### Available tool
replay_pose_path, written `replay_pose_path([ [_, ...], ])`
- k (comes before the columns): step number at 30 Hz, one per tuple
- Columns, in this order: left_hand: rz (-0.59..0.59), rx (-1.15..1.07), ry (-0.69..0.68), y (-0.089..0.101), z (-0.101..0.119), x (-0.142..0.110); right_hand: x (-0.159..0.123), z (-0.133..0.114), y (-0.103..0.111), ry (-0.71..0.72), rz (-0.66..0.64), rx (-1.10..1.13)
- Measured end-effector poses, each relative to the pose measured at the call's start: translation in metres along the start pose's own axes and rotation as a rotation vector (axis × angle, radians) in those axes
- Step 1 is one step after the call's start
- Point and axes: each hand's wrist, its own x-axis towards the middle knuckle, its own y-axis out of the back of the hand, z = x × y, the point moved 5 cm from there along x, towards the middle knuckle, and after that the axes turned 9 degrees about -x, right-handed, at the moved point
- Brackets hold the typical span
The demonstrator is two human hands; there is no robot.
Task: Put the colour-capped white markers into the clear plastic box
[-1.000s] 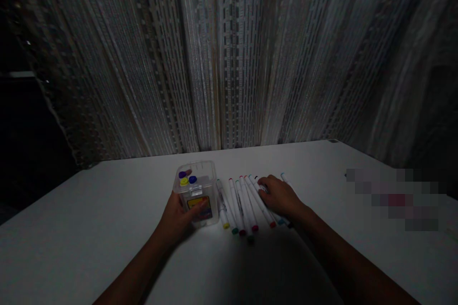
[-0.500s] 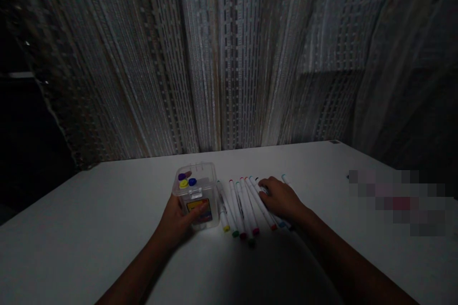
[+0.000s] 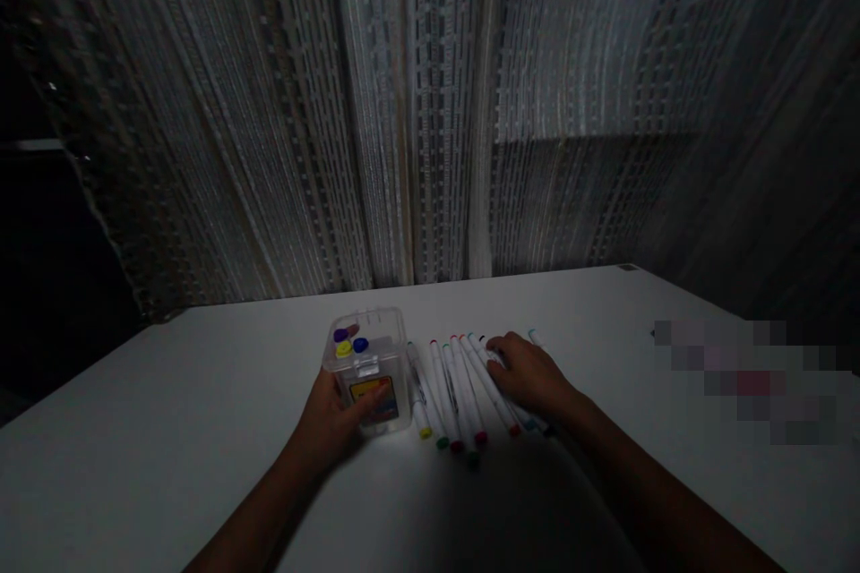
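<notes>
Your loose markers (image 3: pixel 487 383) lie fanned on the white table (image 3: pixel 202 430), just right of the clear plastic box (image 3: pixel 367 376). Their long axes run away from you, most with far ends leaning left, and their coloured caps point towards you. The box stands upright, mouth up and label (image 3: pixel 384 410) facing you, with purple, yellow and blue caps (image 3: pixel 361 345) showing at its top.

Your left hand (image 3: pixel 332 412) is wrapped around the box, thumb across the label. Your right hand (image 3: pixel 530 373) is half curled over the rightmost markers near their far ends (whether it grips one, I can't tell).

Compared with half a second ago, your hands, the box and the markers have hardly moved. The change is behind the table: the dark horizontal edge across the right of the curtain (image 3: pixel 430 125) now reaches further left.
</notes>
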Motion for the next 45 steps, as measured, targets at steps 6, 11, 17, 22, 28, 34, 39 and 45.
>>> replay_pose_path([
  [6,0.003,-0.005,0.006,0.002,-0.002,0.002,0.001,0.001,0.0,0.009,0.019,0.014],
  [11,-0.006,0.012,-0.013,-0.001,0.003,0.001,0.001,0.001,0.0,-0.015,0.02,0.005],
  [17,-0.008,-0.007,0.028,-0.003,0.002,0.001,0.003,0.003,-0.002,-0.03,0.003,-0.014],
  [22,0.01,-0.011,0.018,-0.001,0.001,0.001,0.003,0.005,-0.004,-0.027,-0.011,-0.034],
  [28,-0.016,0.002,0.015,0.0,0.001,0.001,0.002,0.003,-0.003,-0.003,-0.004,-0.04],
  [34,-0.011,-0.002,0.022,-0.001,0.002,0.001,0.001,0.004,-0.003,-0.01,0.011,-0.046],
  [39,-0.011,0.011,0.008,-0.001,0.003,0.0,0.001,0.003,-0.003,-0.008,-0.013,-0.051],
  [45,-0.012,0.068,-0.071,-0.002,0.009,0.0,0.004,0.001,-0.002,-0.002,-0.019,-0.078],
])
